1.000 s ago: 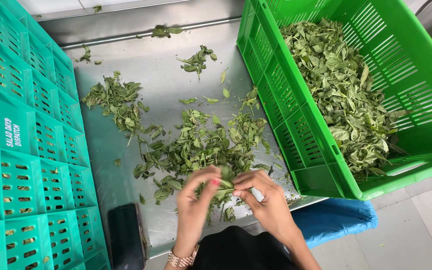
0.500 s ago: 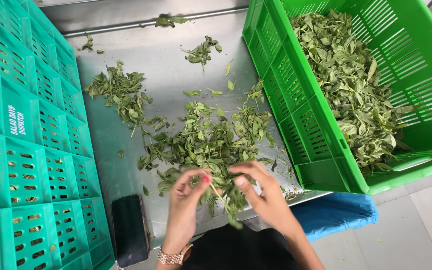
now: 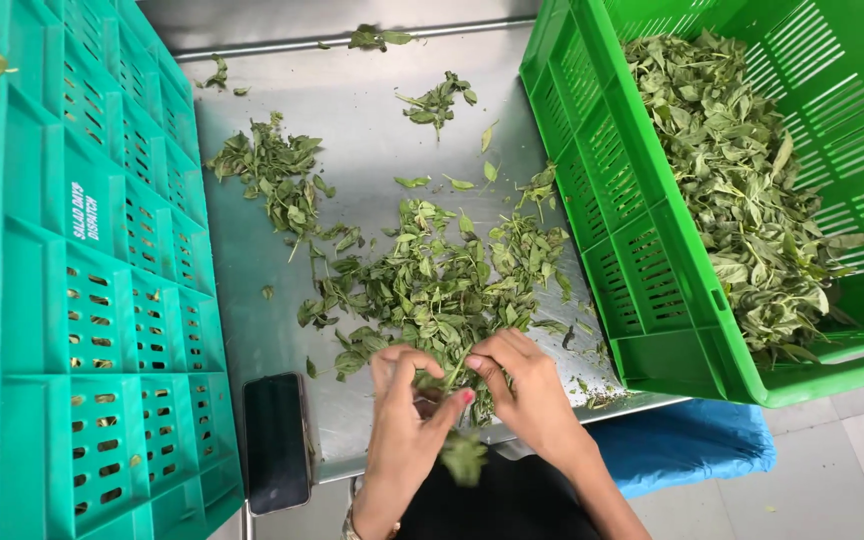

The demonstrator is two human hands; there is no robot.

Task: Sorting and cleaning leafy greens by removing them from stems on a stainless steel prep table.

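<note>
— What have your hands got right now?

— My left hand [image 3: 407, 415] and right hand [image 3: 517, 385] meet just at the near edge of the leaf pile [image 3: 432, 285]. Both are pinched narrow on one sprig [image 3: 449, 378]: left fingertips closed on its lower end, right fingertips closed a little higher on the stem. A leaf clump [image 3: 464, 458] shows just below my left hand, nearer me than the pile; I can't tell if it hangs from my fingers or is falling.

— And the step?

— Stripping, I'd judge: leaves coming off the stem, one sprig at a time.

— What's around the pile?

— It lies on the steel desk [image 3: 352, 140], loose leaves scattered beyond it. Right of the pile sits the green crate [image 3: 652, 270], tilted, with a heap of leaves [image 3: 742, 190] inside. Left of the pile stands the teal crate [image 3: 82, 300], and a dark phone [image 3: 276, 440] lies flat between that crate and my left hand.

— What does the next move call for?

— A firm hold on the stem, a light pull along it, and keeping bare stem apart from leaves.
</note>
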